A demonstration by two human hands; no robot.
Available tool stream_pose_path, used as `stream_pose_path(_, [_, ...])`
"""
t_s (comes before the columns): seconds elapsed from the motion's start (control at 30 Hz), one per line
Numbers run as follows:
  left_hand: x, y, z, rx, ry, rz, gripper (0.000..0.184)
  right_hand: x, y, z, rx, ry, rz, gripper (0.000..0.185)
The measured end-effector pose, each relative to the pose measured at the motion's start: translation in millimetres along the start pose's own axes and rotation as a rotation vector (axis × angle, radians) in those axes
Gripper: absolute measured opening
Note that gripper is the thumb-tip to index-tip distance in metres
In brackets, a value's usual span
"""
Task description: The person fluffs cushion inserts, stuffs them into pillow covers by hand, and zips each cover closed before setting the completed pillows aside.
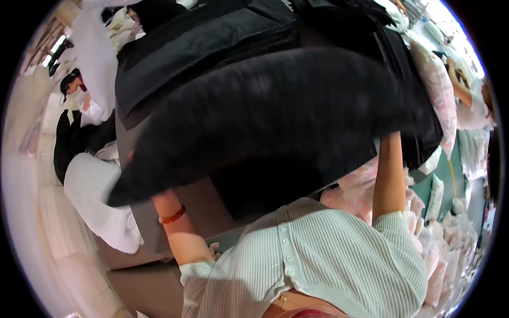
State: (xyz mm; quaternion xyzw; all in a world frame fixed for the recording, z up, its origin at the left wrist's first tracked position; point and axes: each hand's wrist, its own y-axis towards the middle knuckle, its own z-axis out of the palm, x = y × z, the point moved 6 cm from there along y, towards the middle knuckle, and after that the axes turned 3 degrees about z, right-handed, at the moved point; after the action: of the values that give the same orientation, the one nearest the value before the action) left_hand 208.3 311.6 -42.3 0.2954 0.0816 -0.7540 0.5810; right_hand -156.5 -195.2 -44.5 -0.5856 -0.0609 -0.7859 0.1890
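A large piece of black cloth (265, 116) is stretched across in front of me, raised over the table and blurred by motion. Its left end is in my left hand (165, 199), which the cloth mostly covers; a red bangle (173, 214) circles that wrist. At the right end my right hand (391, 139) goes behind the cloth, its fingers hidden, and the cloth hangs from it. Beneath lies more black cloth (254, 185) on the grey table (199, 212). Folded black cloth (207, 47) is piled just beyond.
Another stack of black cloth (419, 132) stands at the right. White cloth (93, 196) drapes by the table's left edge. Bagged pale pink goods (440, 254) crowd the right side. A co-worker (77, 87) is at the left, another person (472, 100) at the far right.
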Motion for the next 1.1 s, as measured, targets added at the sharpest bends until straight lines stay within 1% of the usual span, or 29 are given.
stream_pose_path(0.03, [3.8,-6.1,-24.8,0.065,0.237,-0.06,0.025,-1.6,-1.4,-2.1,0.043,-0.128,-0.023,0.031])
stream_pose_path(0.07, [7.7,-12.4,-49.4,0.147,0.494,-0.107,0.024,-20.8,-5.0,0.1,0.383,0.126,-0.002,0.032])
stream_pose_path(0.1, [11.5,-18.9,-73.3,0.241,0.732,-0.139,0.024,-40.4,-14.0,-0.1,0.715,0.354,0.105,0.034])
stream_pose_path(0.13, [19.1,-43.9,-60.2,0.174,0.841,-0.219,0.025,-51.8,-33.0,-10.7,0.466,-0.045,0.184,0.038])
stream_pose_path(0.17, [32.1,-66.7,-67.3,-0.026,0.626,-0.482,0.034,-67.8,-35.2,-26.1,0.381,-0.432,0.189,0.043])
stream_pose_path(0.2, [34.8,-76.2,-64.9,-0.061,0.849,-0.476,0.042,-87.3,-35.5,-34.4,0.291,-0.57,0.411,0.046])
stream_pose_path(0.23, [34.3,-82.3,-64.7,-0.098,1.071,-0.468,0.05,-104.1,-32.6,-41.0,0.248,-0.644,0.526,0.048])
stream_pose_path(0.27, [35.7,-83.7,-69.6,-0.117,1.08,-0.472,0.05,-120.2,-30.5,-47.6,0.209,-0.715,0.644,0.05])
stream_pose_path(0.33, [44.0,-78.5,-104.6,-0.241,1.293,-0.46,0.051,-125.3,0.5,-43.7,0.243,-0.918,0.204,0.055])
stream_pose_path(0.37, [51.5,-79.7,-129.6,-0.181,1.336,-0.32,0.052,-128.2,1.2,-32.7,0.267,-0.917,0.2,0.055])
stream_pose_path(0.43, [41.0,-78.9,-55.3,-0.243,1.7,-0.226,0.053,-117.0,-4.5,-21.9,0.042,-0.91,0.081,0.056])
stream_pose_path(0.47, [37.7,-81.3,-53.0,-0.268,1.701,-0.128,0.049,-118.4,-4.5,-21.5,0.02,-0.821,0.07,0.048])
stream_pose_path(0.5, [31.8,-84.7,-48.8,-0.289,1.701,-0.128,0.049,-122.7,-0.8,-27.6,0.038,-0.827,0.07,0.048])
stream_pose_path(0.57, [16.8,-90.2,-33.1,-0.247,1.847,-0.162,0.039,-136.8,6.5,-48.9,0.061,-0.627,0.151,0.042])
stream_pose_path(0.6, [6.4,-90.3,-37.8,-0.281,1.898,-0.092,0.035,-136.1,4.7,-50.3,0.019,-0.479,0.119,0.039])
stream_pose_path(0.63, [-1.1,-94.0,-47.0,-0.312,1.948,-0.03,0.031,-153.4,13.6,-70.6,0.021,-0.485,0.124,0.039])
stream_pose_path(0.67, [9.4,-103.9,-68.4,-0.225,2.026,0.071,0.026,-184.1,24.8,-112.2,-0.014,-0.776,0.084,0.04])
stream_pose_path(0.7, [23.6,-113.3,-92.6,-0.109,2.094,0.105,0.025,-196.7,40.5,-127.0,-0.045,-1.05,0.013,0.041])
stream_pose_path(0.73, [29.6,-116.3,-103.9,-0.159,2.13,0.028,0.025,-185.9,22.8,-102.3,-0.116,-0.774,-0.065,0.042])
stream_pose_path(0.77, [33.4,-116.8,-111.0,-0.18,2.17,-0.068,0.025,-174.0,21.4,-94.2,-0.145,-0.766,-0.061,0.042])
stream_pose_path(0.83, [6.9,-94.3,-91.3,-0.177,2.079,-0.031,0.025,-129.3,33.4,-81.0,-0.09,-1.111,-0.172,0.037])
stream_pose_path(0.87, [-17.8,-74.3,-81.5,-0.301,1.915,-0.172,0.027,-90.5,37.6,-58.8,-0.12,-1.001,0.038,0.035])
stream_pose_path(0.9, [-46.6,-47.4,-47.6,-0.249,2.115,0.19,0.03,-45.1,49.6,-36.7,-0.074,-0.986,-0.467,0.03])
stream_pose_path(0.93, [-71.7,-29.5,-12.5,-0.231,2.089,0.359,0.035,16.9,31.0,13.8,-0.025,-0.872,-0.604,0.026])
stream_pose_path(0.97, [-93.8,-21.5,30.9,-0.19,2.101,0.644,0.038,67.2,12.3,52.1,0.01,-0.804,-0.823,0.023])
stream_pose_path(1.0, [-101.5,-12.8,94.9,-0.076,1.999,0.921,0.039,109.8,-16.9,88.6,-0.01,-0.837,-1.03,0.025])
stream_pose_path(1.03, [-89.4,-22.4,160.5,-0.23,2.028,1.015,0.043,136.3,-48.1,116.6,-0.04,-0.801,-1.21,0.03])
stream_pose_path(1.07, [-81.8,-30.8,190.5,-0.256,1.919,1.153,0.048,126.8,-65.9,126.4,-0.055,-0.809,-1.208,0.03])
stream_pose_path(1.1, [-62.7,-32.7,188.0,-0.109,1.855,1.443,0.048,103.5,-81.3,142.9,0.095,-0.972,-1.2,0.037])
